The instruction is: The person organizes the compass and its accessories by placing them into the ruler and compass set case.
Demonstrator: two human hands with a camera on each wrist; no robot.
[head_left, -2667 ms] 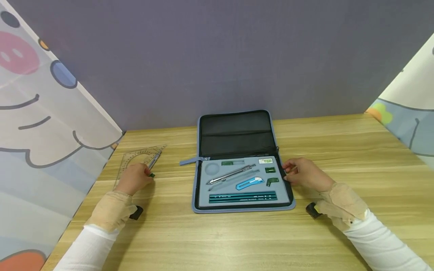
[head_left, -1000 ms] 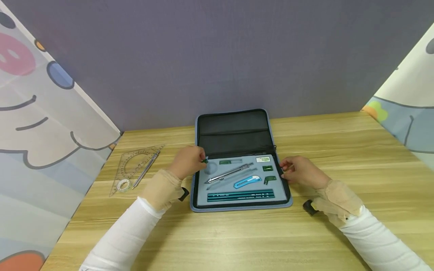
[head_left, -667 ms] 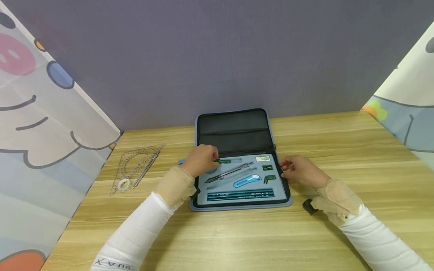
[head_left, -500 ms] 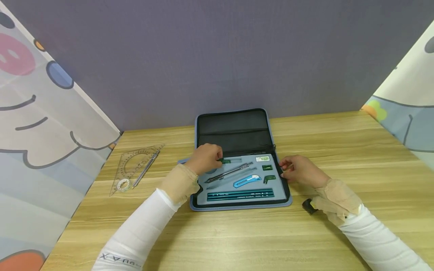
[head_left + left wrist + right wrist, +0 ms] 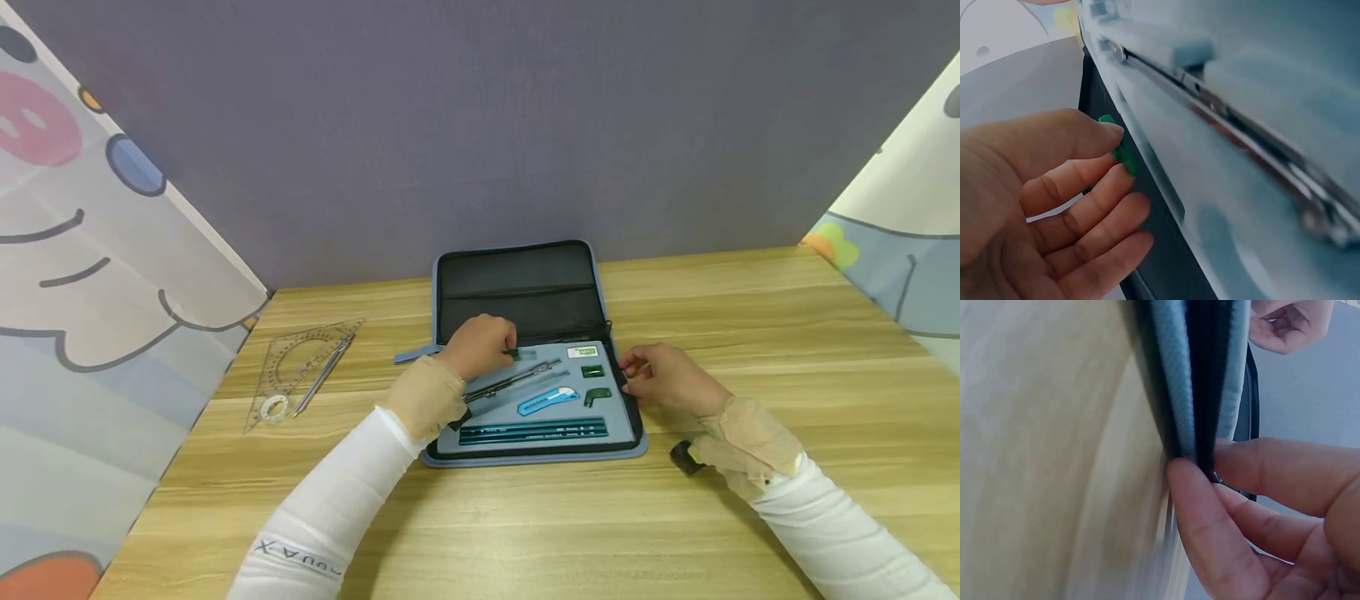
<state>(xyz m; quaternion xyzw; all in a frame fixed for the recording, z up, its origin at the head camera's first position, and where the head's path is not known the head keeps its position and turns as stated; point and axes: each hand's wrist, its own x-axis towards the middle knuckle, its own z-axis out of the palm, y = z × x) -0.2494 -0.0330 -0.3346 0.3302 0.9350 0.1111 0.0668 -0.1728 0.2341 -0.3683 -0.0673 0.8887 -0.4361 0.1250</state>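
In the head view, the left hand (image 5: 480, 347) hides the far-left part of the tray (image 5: 618, 417); ruler (image 5: 276, 357), ring (image 5: 273, 408) and silver pen (image 5: 321, 382) lie leftward on the tabletop (image 5: 540, 529). The left wrist view shows it pinching a green piece (image 5: 1125, 156), partly behind the thumb, beside the blurred tray. Right wrist view: the right hand (image 5: 1272, 528) pinches the case's edge (image 5: 1175, 375).

An open blue zip case (image 5: 517, 308) is lying toward the wooden table's (image 5: 540, 525) far edge.
In its grey tray (image 5: 618, 422), teal pencils (image 5: 533, 431) are lying along the near edge, a white rectangular eraser (image 5: 582, 352) in the far right corner, a silver compass (image 5: 513, 381) behind a blue plastic cutter (image 5: 548, 401). Toward the table's far left corner, a clear plastic set square (image 5: 270, 367) is lying, a white tape roll (image 5: 264, 408) overlapping its near end and a silver pen (image 5: 324, 375) resting right of both.
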